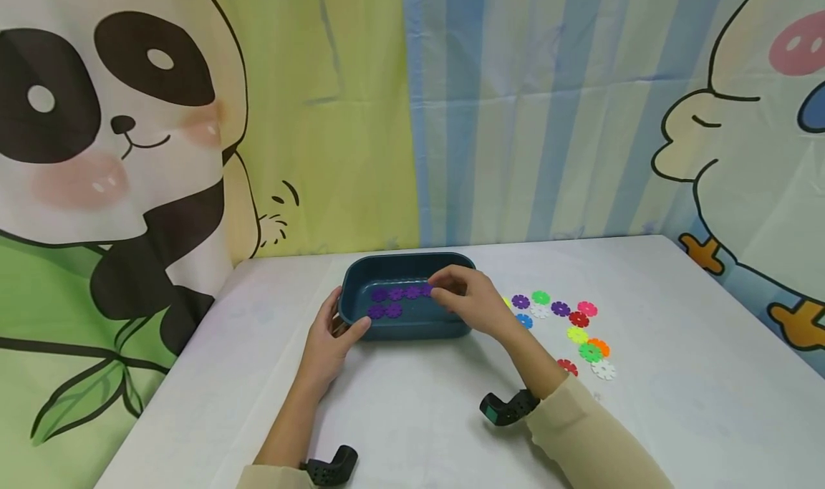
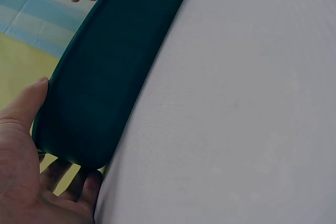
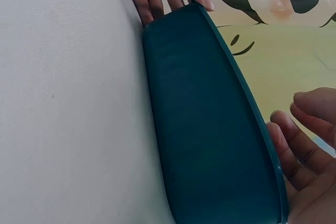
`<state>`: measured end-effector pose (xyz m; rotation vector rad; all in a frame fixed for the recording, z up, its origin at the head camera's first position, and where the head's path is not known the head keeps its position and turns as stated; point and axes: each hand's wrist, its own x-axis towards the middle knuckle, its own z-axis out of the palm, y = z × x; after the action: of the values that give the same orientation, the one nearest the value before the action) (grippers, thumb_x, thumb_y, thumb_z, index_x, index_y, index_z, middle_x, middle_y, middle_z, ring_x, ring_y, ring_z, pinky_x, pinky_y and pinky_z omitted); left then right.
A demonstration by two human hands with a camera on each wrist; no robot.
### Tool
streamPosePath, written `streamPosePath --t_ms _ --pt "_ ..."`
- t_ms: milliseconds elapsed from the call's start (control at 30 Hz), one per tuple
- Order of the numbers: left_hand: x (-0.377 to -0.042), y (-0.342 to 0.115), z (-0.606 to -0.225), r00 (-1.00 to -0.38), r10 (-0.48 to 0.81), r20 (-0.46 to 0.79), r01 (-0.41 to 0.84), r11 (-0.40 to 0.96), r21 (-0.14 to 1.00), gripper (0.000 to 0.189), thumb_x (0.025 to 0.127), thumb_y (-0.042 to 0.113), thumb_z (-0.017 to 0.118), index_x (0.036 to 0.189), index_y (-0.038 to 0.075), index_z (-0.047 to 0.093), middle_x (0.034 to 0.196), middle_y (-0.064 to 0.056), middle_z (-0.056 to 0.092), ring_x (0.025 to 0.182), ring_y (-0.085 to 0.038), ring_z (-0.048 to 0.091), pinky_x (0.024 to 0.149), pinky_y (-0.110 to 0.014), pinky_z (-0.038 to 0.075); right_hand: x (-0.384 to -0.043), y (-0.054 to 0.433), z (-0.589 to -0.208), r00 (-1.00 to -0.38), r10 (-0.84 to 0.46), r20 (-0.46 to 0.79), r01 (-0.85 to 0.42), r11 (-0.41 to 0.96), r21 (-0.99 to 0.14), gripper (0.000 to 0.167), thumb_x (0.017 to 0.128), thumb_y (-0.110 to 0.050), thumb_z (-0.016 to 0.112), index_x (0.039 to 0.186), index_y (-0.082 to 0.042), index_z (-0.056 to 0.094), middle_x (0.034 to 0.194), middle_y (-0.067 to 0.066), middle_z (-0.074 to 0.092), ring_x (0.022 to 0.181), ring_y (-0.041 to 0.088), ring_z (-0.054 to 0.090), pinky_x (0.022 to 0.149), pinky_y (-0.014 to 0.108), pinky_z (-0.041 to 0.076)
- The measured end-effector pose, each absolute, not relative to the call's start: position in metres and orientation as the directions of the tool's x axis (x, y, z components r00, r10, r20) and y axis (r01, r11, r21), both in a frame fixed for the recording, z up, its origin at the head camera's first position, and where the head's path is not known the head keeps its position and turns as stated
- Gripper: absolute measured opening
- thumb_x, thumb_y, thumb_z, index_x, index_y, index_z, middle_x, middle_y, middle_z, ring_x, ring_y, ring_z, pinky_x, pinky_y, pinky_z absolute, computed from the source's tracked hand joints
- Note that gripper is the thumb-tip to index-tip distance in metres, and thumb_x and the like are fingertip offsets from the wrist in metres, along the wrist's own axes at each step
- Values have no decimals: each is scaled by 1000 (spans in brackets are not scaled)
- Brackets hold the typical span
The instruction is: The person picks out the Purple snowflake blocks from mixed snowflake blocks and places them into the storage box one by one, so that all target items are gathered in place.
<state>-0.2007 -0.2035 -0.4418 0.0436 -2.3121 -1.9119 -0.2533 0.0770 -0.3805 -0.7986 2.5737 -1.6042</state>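
A dark teal tray [image 1: 406, 329] stands on the white table, with several purple flower-shaped discs [image 1: 394, 293] lying flat inside. My left hand [image 1: 327, 342] grips the tray's left end; in the left wrist view its thumb lies at the rim and its fingers curl round the end wall. Over the tray's right part hovers my right hand [image 1: 467, 296], fingers loosely bent, thumb and index tips close together beside the rightmost purple disc. In the right wrist view the right-hand fingers [image 3: 299, 145] show no disc between them.
Right of the tray lie scattered flower discs in several colours, among them a green disc [image 1: 541, 298], a pink disc [image 1: 587, 308], an orange disc [image 1: 599, 346] and a white disc [image 1: 604, 369]. Printed curtains [image 1: 535, 109] hang behind the table [image 1: 451, 410].
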Motion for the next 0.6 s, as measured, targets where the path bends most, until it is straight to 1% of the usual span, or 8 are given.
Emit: streamPosePath --t_ms 67,133,267,333,500,600 --pt "-201 -203 -442 -990 -111 90 67 189 980 85 96 28 76 165 22 25 170 -10 29 149 -34 41 121 -48 38 -252 81 -380 -874 -419 246 -407 355 -842 25 102 -18 66 123 -5 68 114 12 73 92 22 69 80 37 63" --pt "-201 -203 -443 -990 -110 90 68 188 980 85 96 28 76 165 22 25 170 -11 29 150 -34 41 121 -48 38 -251 85 -379 -878 -417 236 -398 361 -843 26 102 -18 66 124 -5 68 114 12 72 93 20 70 80 35 63" --pt "-202 -202 -443 -991 -104 87 67 181 981 85 97 28 76 165 23 25 170 -11 29 150 -34 41 122 -48 37 -250 94 -378 -881 -410 234 -398 377 -837 25 101 -17 66 124 -6 68 115 12 72 94 20 70 78 31 62" --pt "-201 -202 -443 -991 -102 86 67 180 981 86 96 28 76 165 23 25 170 -11 28 150 -34 40 122 -48 37 -249 98 -377 -882 -406 239 -404 390 -828 25 101 -17 67 124 -6 69 113 11 73 92 21 69 76 30 61" --pt "-201 -203 -442 -991 -105 82 62 187 980 87 96 31 76 165 23 24 170 -11 28 149 -34 41 121 -47 38 -247 102 -370 -877 -404 261 -431 422 -797 25 100 -17 68 123 -8 69 108 9 72 86 21 66 72 30 59" --pt "-201 -204 -442 -991 -105 83 63 185 981 86 96 30 76 165 24 24 170 -10 28 150 -33 41 120 -47 39 -246 104 -366 -876 -397 273 -443 439 -782 24 99 -17 69 122 -9 70 105 7 72 85 19 65 70 30 59"
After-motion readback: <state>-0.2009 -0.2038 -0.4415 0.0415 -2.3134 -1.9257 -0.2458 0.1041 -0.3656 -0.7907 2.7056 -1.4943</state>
